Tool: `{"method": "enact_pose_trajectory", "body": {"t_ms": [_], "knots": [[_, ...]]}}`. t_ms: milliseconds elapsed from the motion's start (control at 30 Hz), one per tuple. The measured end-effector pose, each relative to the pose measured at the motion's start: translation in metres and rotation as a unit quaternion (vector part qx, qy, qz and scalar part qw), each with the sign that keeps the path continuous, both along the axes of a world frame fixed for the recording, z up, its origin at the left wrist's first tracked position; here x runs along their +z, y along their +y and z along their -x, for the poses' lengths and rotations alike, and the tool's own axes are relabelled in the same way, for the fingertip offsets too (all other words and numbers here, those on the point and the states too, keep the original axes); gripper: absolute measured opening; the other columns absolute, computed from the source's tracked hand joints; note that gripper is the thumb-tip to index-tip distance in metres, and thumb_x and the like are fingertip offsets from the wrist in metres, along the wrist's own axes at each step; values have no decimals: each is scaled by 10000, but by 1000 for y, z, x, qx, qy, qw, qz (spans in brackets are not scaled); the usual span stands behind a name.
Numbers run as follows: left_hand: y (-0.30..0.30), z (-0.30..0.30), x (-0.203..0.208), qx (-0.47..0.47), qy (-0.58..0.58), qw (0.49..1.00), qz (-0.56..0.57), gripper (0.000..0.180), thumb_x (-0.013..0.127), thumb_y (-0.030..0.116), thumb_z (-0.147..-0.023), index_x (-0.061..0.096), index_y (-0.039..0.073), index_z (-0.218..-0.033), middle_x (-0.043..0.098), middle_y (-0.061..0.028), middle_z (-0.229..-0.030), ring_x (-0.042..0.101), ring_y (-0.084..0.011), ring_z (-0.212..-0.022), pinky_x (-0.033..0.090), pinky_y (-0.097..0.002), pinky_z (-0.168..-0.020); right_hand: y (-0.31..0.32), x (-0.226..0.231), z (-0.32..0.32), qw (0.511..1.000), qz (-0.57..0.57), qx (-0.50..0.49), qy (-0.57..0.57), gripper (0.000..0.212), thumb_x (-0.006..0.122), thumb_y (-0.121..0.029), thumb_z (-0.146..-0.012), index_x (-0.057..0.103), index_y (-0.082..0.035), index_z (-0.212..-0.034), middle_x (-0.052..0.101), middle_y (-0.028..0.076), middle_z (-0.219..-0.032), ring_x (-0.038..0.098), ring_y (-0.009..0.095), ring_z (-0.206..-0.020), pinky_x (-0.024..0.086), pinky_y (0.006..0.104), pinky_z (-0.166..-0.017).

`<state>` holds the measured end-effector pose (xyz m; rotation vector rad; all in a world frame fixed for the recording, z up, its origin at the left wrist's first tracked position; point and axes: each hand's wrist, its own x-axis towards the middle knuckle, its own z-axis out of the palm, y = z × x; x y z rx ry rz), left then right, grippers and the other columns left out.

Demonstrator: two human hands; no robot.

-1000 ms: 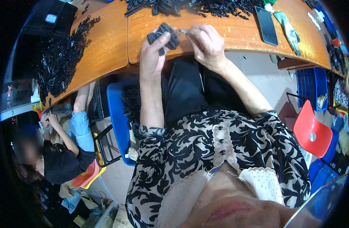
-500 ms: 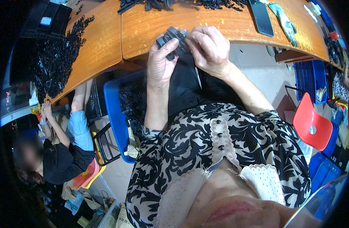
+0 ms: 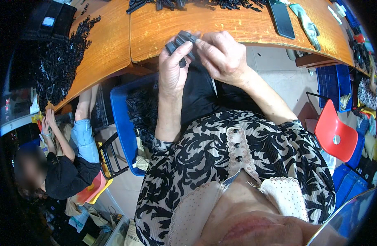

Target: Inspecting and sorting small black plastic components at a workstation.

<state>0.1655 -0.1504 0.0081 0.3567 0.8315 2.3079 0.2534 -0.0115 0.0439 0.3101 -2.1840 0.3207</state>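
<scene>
Above my lap, close to the table's near edge, my left hand (image 3: 174,65) is closed round a dark grey moulded part (image 3: 182,41), the thumb pressed across it. The part looks like plastic with several blocky sections; its exact kind I cannot make out. My right hand (image 3: 223,55) meets it from the right, thumb and forefinger pinched at the part's right end. Whatever else sits between those fingertips is hidden. On the far side of the table (image 3: 163,28) lies a pile of small black parts (image 3: 172,5).
A blue bin (image 3: 119,123) with black pieces stands left of my lap. A phone (image 3: 282,20) and a glove (image 3: 305,24) lie at the table's right. A heap of black parts (image 3: 59,69) covers the left table, where a co-worker (image 3: 73,172) sits. A red chair (image 3: 335,133) stands right.
My right hand has shifted slightly left and down, its fingers now nearer the grey part. The part has turned a little in my left hand. The co-worker's hands have moved slightly.
</scene>
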Motion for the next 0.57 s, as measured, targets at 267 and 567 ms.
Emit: {"method": "enact_pose_trajectory", "body": {"t_ms": [267, 567], "knots": [[1, -6, 4, 82, -114, 987, 80, 74, 704, 50, -887, 641, 74, -918, 624, 6, -879, 601, -93, -813, 474, -257, -757, -28, -28, 5, 991, 128, 39, -27, 319, 698, -84, -731, 686, -44, -1047, 625, 93, -969, 619, 266, -840, 547, 352, -628], [-8, -15, -6, 188, -67, 970, 137, 117, 635, 63, -869, 596, 65, -759, 567, 29, -762, 552, -75, -749, 447, -253, -717, -43, -41, 15, 987, 146, 66, -22, 236, 710, -105, -721, 646, -49, -941, 607, 99, -982, 585, 296, -864, 524, 385, -660]]}}
